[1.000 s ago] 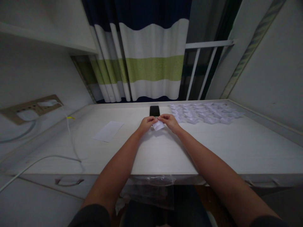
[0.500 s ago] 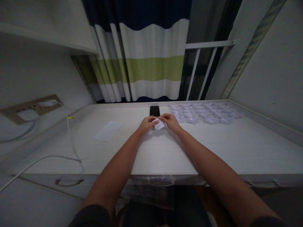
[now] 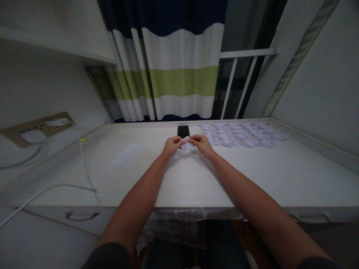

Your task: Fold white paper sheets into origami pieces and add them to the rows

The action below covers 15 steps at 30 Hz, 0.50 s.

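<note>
A small folded piece of white paper is held between my two hands, above the middle of the white desk. My left hand pinches its left side with thumb and fingers. On the other side, my right hand grips the upper right edge in the same way. Just behind the hands lies a black phone, its near end partly covered by them. To the left, a flat white sheet of paper rests on the desk.
Several folded white paper pieces lie in rows at the back right. White cables run from a wall socket across the left side. A clear plastic bag hangs at the front edge. A striped curtain hangs behind.
The paper between my hands has turned slightly, and its top now shows as a raised point. My left fingers have shifted a little to the left. Everything else stays in place.
</note>
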{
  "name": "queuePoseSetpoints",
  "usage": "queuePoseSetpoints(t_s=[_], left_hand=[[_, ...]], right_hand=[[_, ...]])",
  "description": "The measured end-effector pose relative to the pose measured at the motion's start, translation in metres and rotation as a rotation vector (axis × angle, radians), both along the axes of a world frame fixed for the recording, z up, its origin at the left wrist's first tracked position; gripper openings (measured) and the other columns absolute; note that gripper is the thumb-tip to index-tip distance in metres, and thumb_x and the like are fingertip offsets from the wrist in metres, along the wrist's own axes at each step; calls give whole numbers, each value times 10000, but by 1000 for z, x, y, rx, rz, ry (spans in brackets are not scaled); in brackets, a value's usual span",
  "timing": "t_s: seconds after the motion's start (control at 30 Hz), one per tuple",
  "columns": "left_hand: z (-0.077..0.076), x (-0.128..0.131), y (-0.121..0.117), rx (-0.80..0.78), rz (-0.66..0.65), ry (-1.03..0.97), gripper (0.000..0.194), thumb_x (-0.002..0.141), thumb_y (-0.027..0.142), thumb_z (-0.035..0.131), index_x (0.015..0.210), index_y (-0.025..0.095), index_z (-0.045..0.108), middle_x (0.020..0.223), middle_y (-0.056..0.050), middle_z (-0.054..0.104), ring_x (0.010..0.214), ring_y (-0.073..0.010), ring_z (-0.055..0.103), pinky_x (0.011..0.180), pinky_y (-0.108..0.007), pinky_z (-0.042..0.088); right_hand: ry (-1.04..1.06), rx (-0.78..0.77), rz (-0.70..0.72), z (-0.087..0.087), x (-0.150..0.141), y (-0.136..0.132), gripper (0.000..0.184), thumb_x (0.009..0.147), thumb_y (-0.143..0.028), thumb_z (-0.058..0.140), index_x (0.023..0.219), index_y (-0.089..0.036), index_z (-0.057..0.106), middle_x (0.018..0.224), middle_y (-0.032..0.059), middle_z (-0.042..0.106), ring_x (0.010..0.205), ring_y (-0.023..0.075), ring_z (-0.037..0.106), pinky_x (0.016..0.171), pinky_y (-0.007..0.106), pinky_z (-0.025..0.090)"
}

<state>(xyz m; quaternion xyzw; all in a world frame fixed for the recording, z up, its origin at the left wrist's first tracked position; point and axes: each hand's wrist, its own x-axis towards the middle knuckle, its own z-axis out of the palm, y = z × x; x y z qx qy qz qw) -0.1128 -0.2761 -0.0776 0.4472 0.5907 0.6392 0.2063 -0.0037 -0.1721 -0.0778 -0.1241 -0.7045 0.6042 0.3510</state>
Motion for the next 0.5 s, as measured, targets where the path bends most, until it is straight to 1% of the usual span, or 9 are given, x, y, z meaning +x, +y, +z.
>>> queuePoseSetpoints(t_s=[0.17,0.27,0.37,0.5], left_hand=[[0,1,0,-28,-4,-23,328,523,418,690,584,123,561,527,17,543,517,-93,502,490,-210,418],[0,1,-1,-16,3,-28,331,531,424,686,598,124,565,545,15,550,533,-98,509,503,-216,424],[1,0,-1,15,24,-44,329,533,422,685,610,124,567,566,13,556,551,-100,513,515,-218,430],[1,-2,-1,30,26,-79,335,525,415,691,637,124,570,592,11,564,568,-104,520,525,-225,441]], right_hand=[[-14,46,-38,0,0,1,267,540,-390,674,632,-142,638,540,-7,586,510,94,475,506,229,350],[-8,11,-36,1,0,1,278,543,-399,671,644,-141,640,563,0,599,534,101,498,523,231,376],[-23,-45,2,1,0,0,293,530,-398,681,664,-140,642,591,6,611,557,105,520,536,232,405],[-38,-56,30,1,1,0,297,505,-385,701,646,-131,641,562,3,601,521,93,512,520,227,406]])
